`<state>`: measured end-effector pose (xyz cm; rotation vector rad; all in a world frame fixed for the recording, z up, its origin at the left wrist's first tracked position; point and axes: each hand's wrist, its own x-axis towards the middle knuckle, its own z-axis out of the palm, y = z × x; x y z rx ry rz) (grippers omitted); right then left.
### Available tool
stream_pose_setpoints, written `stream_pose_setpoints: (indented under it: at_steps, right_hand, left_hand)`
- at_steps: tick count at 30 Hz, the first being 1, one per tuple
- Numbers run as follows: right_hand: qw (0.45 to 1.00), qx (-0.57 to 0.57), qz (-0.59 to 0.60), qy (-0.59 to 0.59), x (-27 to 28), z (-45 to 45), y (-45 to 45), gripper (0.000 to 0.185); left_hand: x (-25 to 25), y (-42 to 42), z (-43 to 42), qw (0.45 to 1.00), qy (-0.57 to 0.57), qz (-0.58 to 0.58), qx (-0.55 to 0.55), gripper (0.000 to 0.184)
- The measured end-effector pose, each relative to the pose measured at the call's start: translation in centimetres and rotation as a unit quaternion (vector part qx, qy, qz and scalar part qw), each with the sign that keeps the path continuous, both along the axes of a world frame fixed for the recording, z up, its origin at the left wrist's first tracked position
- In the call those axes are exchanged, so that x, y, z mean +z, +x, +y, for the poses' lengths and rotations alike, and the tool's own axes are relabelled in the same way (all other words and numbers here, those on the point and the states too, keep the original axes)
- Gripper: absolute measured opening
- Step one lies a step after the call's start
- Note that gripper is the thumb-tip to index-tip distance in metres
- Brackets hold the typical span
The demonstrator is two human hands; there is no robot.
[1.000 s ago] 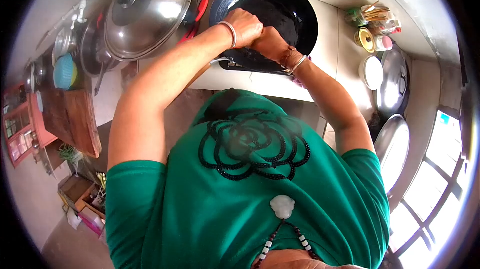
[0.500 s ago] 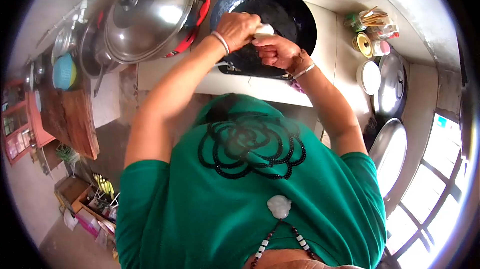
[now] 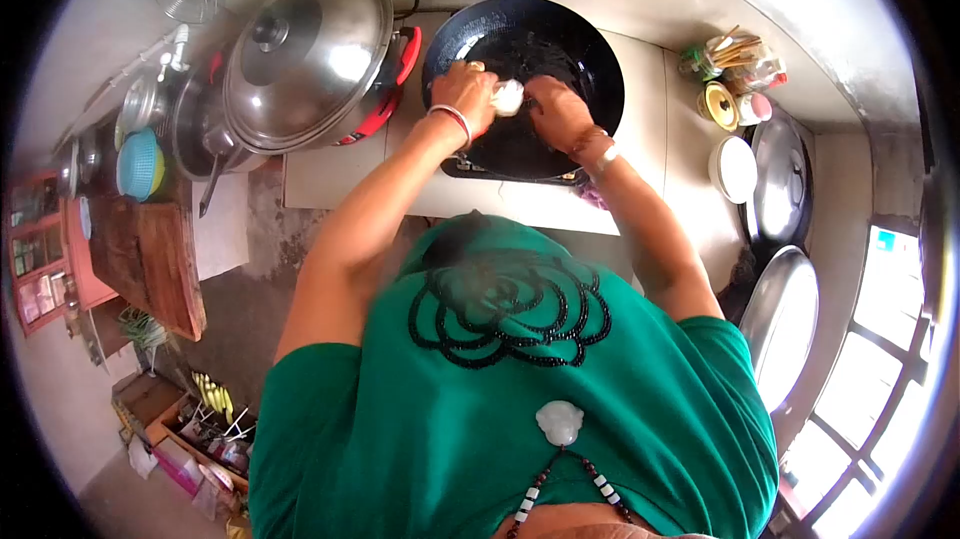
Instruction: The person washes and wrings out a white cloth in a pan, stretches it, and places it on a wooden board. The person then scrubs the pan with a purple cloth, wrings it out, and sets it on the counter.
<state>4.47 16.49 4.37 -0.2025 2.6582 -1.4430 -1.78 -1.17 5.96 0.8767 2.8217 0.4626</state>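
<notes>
A dark wok [image 3: 600, 69] sits on the stove top, and both hands are over it. My left hand [image 3: 463, 97] is closed around a small white lump [image 3: 508, 98], whose kind I cannot make out; it sticks out on the side facing the other hand. Just to the right, my right hand [image 3: 562, 117] hangs over the wok with its fingers curled downward. Its fingertips are in shadow, so whether they hold anything is hidden. A gap lies between the white lump and my right hand.
A large pot with a steel lid [image 3: 310, 59] and red handles stands left of the wok. On the right are a jar of wooden sticks [image 3: 735, 49], a yellow tin [image 3: 718, 105], a white bowl [image 3: 735, 169] and round lids [image 3: 780, 184]. A chopping board [image 3: 150, 259] lies far left.
My hands have moved apart, leaving the white lump in my left hand. My right hand has drawn away and turned its fingers down. The whole view has shifted slightly downward.
</notes>
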Motion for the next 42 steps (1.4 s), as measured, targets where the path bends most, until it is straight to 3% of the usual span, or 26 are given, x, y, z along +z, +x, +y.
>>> stream_pose_setpoints:
  at_steps: [1, 2, 3, 4, 5, 7, 8, 9, 10, 11, 12, 13, 14, 15, 18, 21, 23, 24, 27, 31, 33, 36, 37, 39, 41, 42]
  right_hand:
    - [0.977, -0.068, 0.039, 0.196, -0.9, -0.1, 0.2, 0.021]
    - [0.995, -0.037, -0.01, 0.092, 0.7, 0.6, 0.0, 0.02]
    - [0.998, -0.012, -0.055, -0.013, 3.8, 1.6, -0.5, 0.019]
    - [0.972, 0.009, -0.109, -0.21, 6.7, 1.7, -0.3, 0.013]
    - [0.94, 0.026, -0.129, -0.315, 10.5, 1.3, 0.5, 0.009]
    - [0.881, 0.125, -0.083, -0.45, 13.0, 1.4, 1.2, 0.008]
    - [0.819, 0.212, -0.081, -0.527, 11.6, 1.5, 0.9, 0.01]
    - [0.823, 0.168, -0.168, -0.516, 9.4, 1.6, 0.5, 0.014]
    - [0.819, 0.172, -0.177, -0.518, 7.4, 1.2, 1.4, 0.014]
    - [0.872, 0.106, -0.191, -0.438, 5.6, 0.9, 1.7, 0.022]
    - [0.913, 0.039, -0.2, -0.353, 4.0, 0.6, 1.8, 0.031]
    - [0.943, -0.024, -0.205, -0.261, 3.6, -0.1, 1.6, 0.039]
    - [0.96, -0.083, -0.207, -0.167, 3.2, -0.8, 1.3, 0.048]
    - [0.945, -0.041, -0.238, -0.222, 3.2, -0.9, 1.6, 0.056]
    - [0.943, 0.072, -0.208, -0.252, 3.8, -3.6, 2.5, 0.048]
    - [0.938, 0.074, -0.199, -0.275, 5.9, -6.5, 3.5, 0.033]
    - [0.947, 0.096, -0.101, -0.29, 7.0, -8.2, 4.3, 0.033]
    - [0.941, 0.11, -0.106, -0.303, 7.1, -9.2, 4.5, 0.041]
    - [0.905, 0.156, -0.131, -0.374, 8.5, -12.5, 5.4, 0.048]
    - [0.887, 0.246, -0.186, -0.343, 10.6, -18.6, 7.1, 0.047]
    - [0.896, 0.295, -0.188, -0.272, 11.6, -22.5, 8.2, 0.05]
    - [0.899, 0.327, -0.149, -0.25, 10.6, -28.6, 9.4, 0.034]
    - [0.911, 0.332, -0.109, -0.218, 10.6, -30.9, 10.1, 0.023]
    - [0.896, 0.332, -0.178, -0.233, 10.0, -34.2, 11.1, 0.019]
    - [0.899, 0.34, -0.127, -0.247, 9.7, -37.7, 12.0, 0.018]
    - [0.9, 0.334, -0.135, -0.247, 10.0, -39.3, 12.7, 0.017]
  left_hand:
    - [0.5, 0.3, 0.0, 0.995, 0.088, -0.04, 0.018, 0.026]
    - [0.3, -0.4, 0.5, 0.983, 0.143, -0.094, 0.067, 0.025]
    - [5.9, 0.2, 0.3, 0.942, 0.196, -0.264, 0.073, 0.025]
    - [6.8, 0.0, 0.6, 0.873, 0.33, -0.355, 0.052, 0.024]
    - [7.4, 0.1, 0.7, 0.777, 0.452, -0.437, 0.032, 0.025]
    - [8.5, 0.5, 0.8, 0.623, 0.557, -0.532, -0.135, 0.016]
    - [8.1, 1.0, 1.1, 0.553, 0.585, -0.548, -0.228, 0.013]
    - [4.8, 0.2, 1.1, 0.56, 0.507, -0.619, -0.216, 0.013]
    - [3.1, 0.9, 0.9, 0.87, 0.242, -0.418, -0.103, 0.016]
    - [2.5, 1.2, 0.7, 0.988, -0.082, -0.124, 0.033, 0.018]
    - [1.8, 2.1, -0.3, 0.998, -0.065, 0.021, -0.014, 0.019]
    - [1.6, 3.0, -1.4, 0.983, -0.05, 0.168, -0.057, 0.02]
    - [1.1, 3.2, -1.5, 0.999, 0.001, 0.017, 0.047, 0.017]
    - [0.6, 3.6, -2.2, 0.995, 0.066, 0.019, 0.07, 0.015]
    - [3.6, 5.6, -4.0, 0.994, 0.047, 0.073, 0.064, 0.015]
    - [5.0, 7.6, -6.5, 0.995, 0.059, -0.022, 0.078, 0.022]
    - [5.9, 9.1, -8.9, 0.919, 0.309, -0.241, 0.035, 0.033]
    - [6.6, 9.6, -10.3, 0.876, 0.365, -0.315, 0.036, 0.044]
    - [7.2, 11.5, -14.3, 0.817, 0.472, -0.327, 0.063, 0.043]
    - [8.0, 15.6, -20.8, 0.803, 0.536, -0.151, 0.211, 0.024]
    - [8.6, 18.0, -24.6, 0.751, 0.591, -0.133, 0.262, 0.016]
    - [8.8, 21.7, -30.5, 0.615, 0.713, -0.157, 0.297, 0.017]
    - [8.9, 23.1, -33.0, 0.605, 0.72, -0.139, 0.31, 0.017]
    - [8.8, 26.0, -37.5, 0.574, 0.718, -0.186, 0.346, 0.017]
    - [8.8, 29.0, -40.7, 0.562, 0.72, -0.177, 0.367, 0.02]
    - [8.8, 30.6, -42.3, 0.587, 0.708, -0.176, 0.351, 0.022]
